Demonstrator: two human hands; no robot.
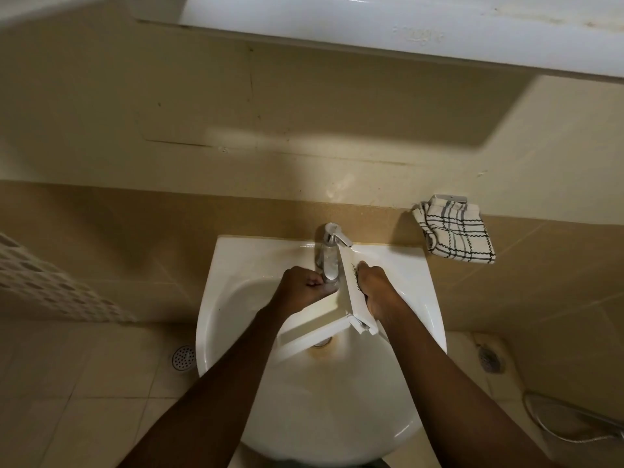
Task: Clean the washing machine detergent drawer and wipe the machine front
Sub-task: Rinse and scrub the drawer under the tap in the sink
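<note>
Where patterned tile runs off at nine o'clock, a floor drain (184,358) sits just left of the sink (304,417). Over the bowl, the left hand (302,287) is curled into a fist against the mouth of the tap (329,255); whether anything lies inside the fingers cannot be told. At twelve o'clock, high on the wall, a white ledge (405,25) overhangs. Under the spout the drawer (351,298) is tilted above the basin, its front panel on edge, its body reaching toward seven o'clock and covering part of the plughole. At the panel's far side the right hand (374,292) grips it, fingers wrapped round the edge. A checked cloth (454,234) hangs on the wall at two o'clock of the sink, well apart from the hands. At four o'clock are a second floor drain (489,359) and a sprayer (580,413).
</note>
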